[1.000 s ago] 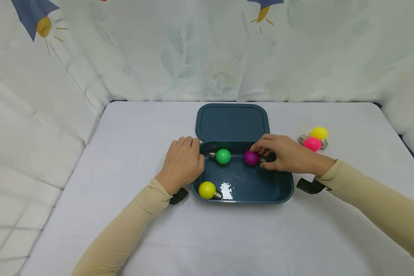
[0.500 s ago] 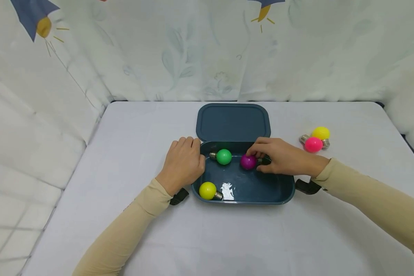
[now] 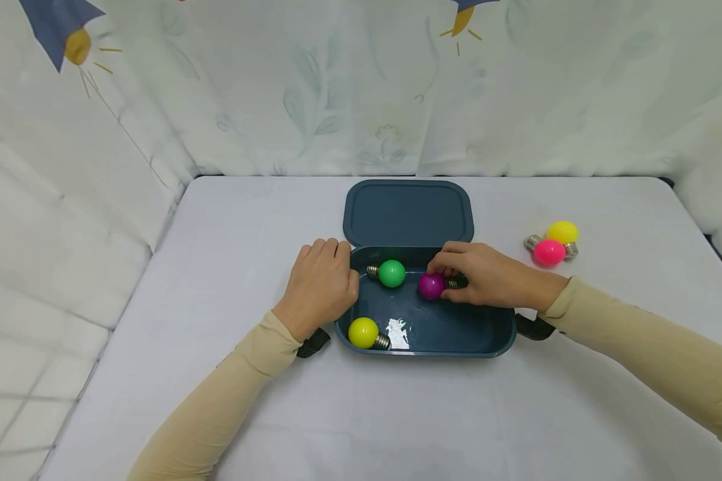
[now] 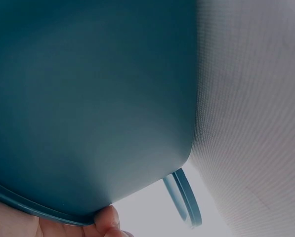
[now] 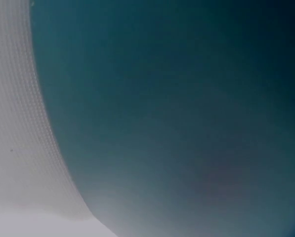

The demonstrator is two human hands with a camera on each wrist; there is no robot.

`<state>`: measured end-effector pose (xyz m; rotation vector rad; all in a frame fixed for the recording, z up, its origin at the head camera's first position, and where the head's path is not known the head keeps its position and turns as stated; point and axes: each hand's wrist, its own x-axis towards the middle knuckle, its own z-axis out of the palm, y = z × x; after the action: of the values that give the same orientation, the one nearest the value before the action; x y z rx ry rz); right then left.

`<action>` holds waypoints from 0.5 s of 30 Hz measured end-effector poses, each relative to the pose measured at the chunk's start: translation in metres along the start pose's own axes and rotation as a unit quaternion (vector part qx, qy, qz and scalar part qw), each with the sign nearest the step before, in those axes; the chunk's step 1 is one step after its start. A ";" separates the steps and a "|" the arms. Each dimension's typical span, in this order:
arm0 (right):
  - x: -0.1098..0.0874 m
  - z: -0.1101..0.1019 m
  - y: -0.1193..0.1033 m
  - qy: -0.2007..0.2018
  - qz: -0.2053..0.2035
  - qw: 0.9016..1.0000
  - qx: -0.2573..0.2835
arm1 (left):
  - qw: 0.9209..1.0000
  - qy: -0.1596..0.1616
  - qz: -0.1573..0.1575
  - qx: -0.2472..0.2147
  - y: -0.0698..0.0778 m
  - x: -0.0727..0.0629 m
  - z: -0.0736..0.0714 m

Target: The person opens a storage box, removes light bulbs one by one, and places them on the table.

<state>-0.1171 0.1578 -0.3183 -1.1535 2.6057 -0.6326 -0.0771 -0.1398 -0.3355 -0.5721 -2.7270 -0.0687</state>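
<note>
Dark-blue box with green bulb, yellow bulb, purple bulb inside.

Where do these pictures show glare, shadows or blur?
Head view: white glare on the floor of the dark container, faint shadows on the table; left wrist view: rim fairly clear, wall smoothly shaded; right wrist view: wall hazy, darkening toward the top right.

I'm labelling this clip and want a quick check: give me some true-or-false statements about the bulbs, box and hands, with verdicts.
1. The right hand holds the purple bulb. True.
2. The green bulb lies outside the box. False: it lies inside.
3. The left hand touches the box. True.
4. The lid covers the box. False: it lies off the box, beyond it.
5. The pink bulb lies on the table, outside the box. True.
</note>
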 end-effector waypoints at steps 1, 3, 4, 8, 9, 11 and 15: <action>0.000 0.000 0.000 0.000 0.001 1.000 0.001 | 1.000 -0.001 0.000 0.001 0.000 0.000 0.000; 0.000 0.001 0.000 0.001 0.001 1.000 0.007 | 1.000 -0.002 -0.001 0.001 0.000 0.000 0.000; 0.000 0.002 0.000 0.000 0.002 1.000 0.010 | 1.000 -0.002 -0.001 0.001 0.000 0.000 0.000; 0.000 0.003 0.000 -0.007 0.004 1.000 0.018 | 1.000 0.001 0.001 0.001 0.000 0.000 0.001; 0.000 0.003 0.000 -0.010 0.004 1.000 0.018 | 1.000 0.002 0.001 0.000 0.000 0.000 0.001; 0.000 0.003 0.000 -0.013 0.003 1.000 0.018 | 1.000 0.004 0.003 0.000 0.000 0.000 0.001; 0.000 0.004 0.001 -0.013 -0.003 1.000 0.017 | 1.000 0.009 0.004 0.000 -0.001 0.000 0.001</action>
<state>-0.1167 0.1570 -0.3221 -1.1507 2.5611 -0.6564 -0.0777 -0.1402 -0.3368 -0.5791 -2.7081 -0.0712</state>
